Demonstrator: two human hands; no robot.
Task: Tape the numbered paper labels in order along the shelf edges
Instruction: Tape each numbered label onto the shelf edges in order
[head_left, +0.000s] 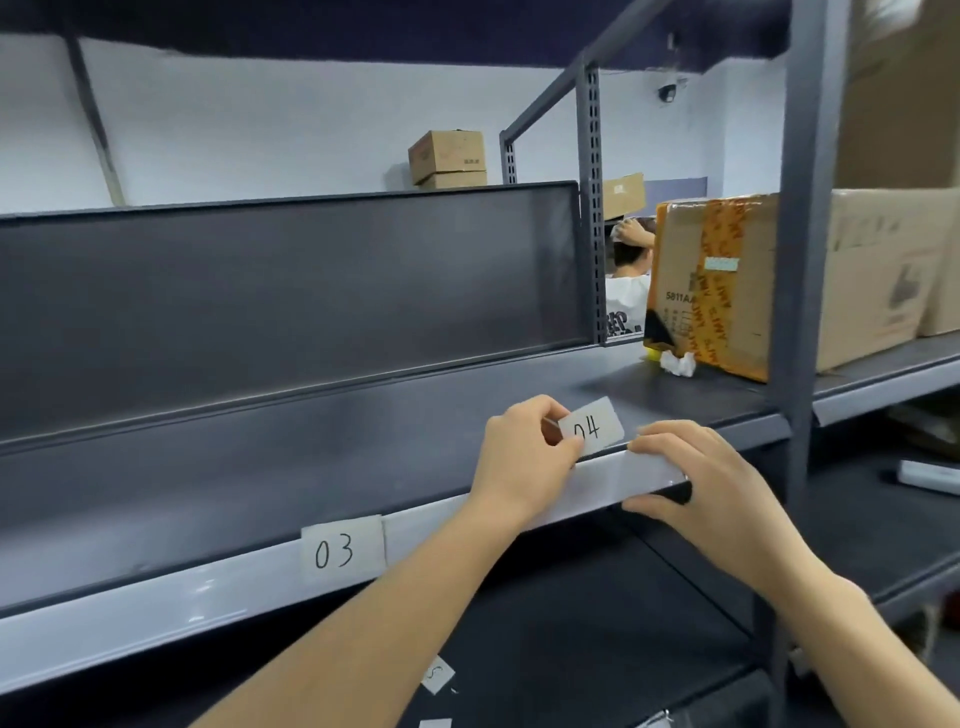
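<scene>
Label 04 (592, 428) hovers just above the shelf edge (208, 597), not yet stuck down. Its long axis runs from 8 to 2 o'clock, nearly parallel to that edge. Our left hand (524, 457) pinches its left end between thumb and forefinger, so the paper lies at 1 o'clock from that hand. Our right hand (696, 478) is at 4 o'clock from the paper, fingers over the lip and thumb beneath, clasping the edge. Label 03 (340, 551) is already fixed at 7 o'clock from the left hand, so we judge 04 belongs on the bare strip between our hands. At 2 o'clock a taped cardboard box (711, 291) stands shut on the shelf, contents hidden. We cannot tell whether either hand holds tape.
</scene>
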